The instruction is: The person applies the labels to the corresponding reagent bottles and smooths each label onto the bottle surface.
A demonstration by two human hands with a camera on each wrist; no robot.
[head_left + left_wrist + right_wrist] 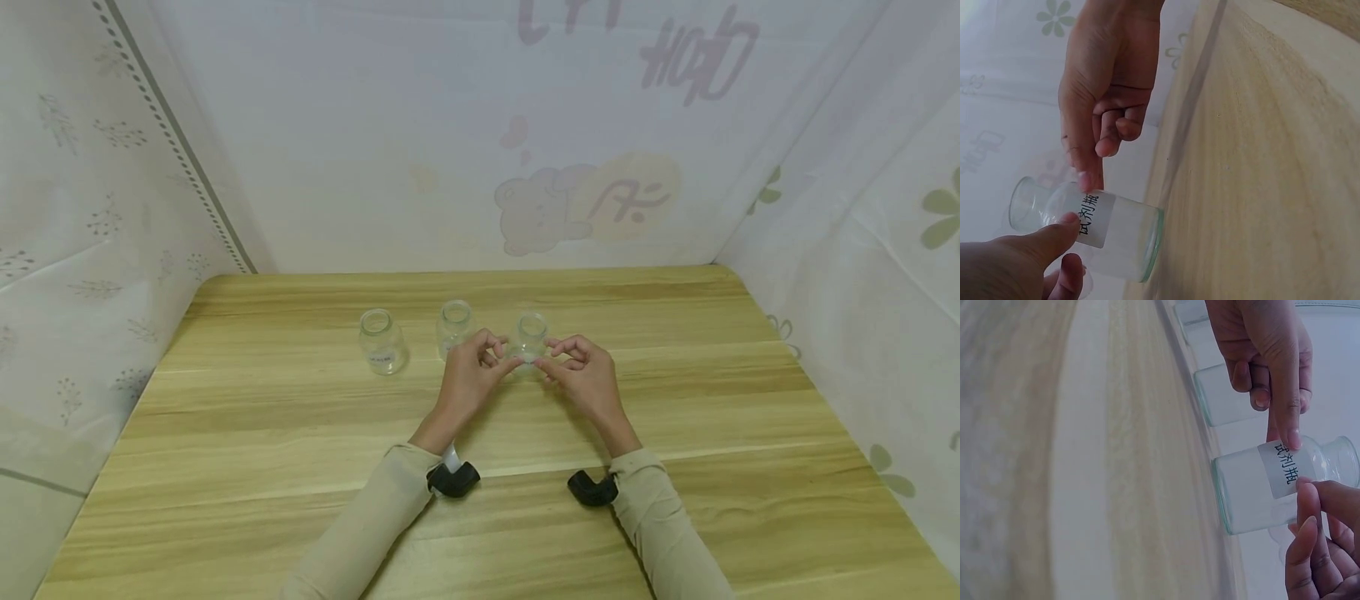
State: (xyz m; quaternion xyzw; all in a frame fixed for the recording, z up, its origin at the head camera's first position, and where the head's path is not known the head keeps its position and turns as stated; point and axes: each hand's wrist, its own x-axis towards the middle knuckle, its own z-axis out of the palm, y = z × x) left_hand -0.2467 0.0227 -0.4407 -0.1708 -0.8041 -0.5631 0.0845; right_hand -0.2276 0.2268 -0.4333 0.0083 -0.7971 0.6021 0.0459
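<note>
A clear glass reagent bottle (532, 332) stands upright at the table's middle, its open neck up and its base close to the wood. It carries a white label with black characters (1282, 469) on its front. My left hand (472, 371) holds it from the left, thumb on the label. From the other side my right hand (588, 375) holds it too, its thumb pressing the label's opposite end. In the left wrist view both thumbs lie on the label (1099, 222), and the fingers behind the glass are partly hidden.
Two more clear glass bottles stand to the left: one (454, 321) right beside my left hand, partly covered by it, and a labelled one (381, 346) farther off. The wood-grain table (300, 500) ends at a printed cloth wall (360, 167). Black curved pieces (592, 488) sit at both wrists.
</note>
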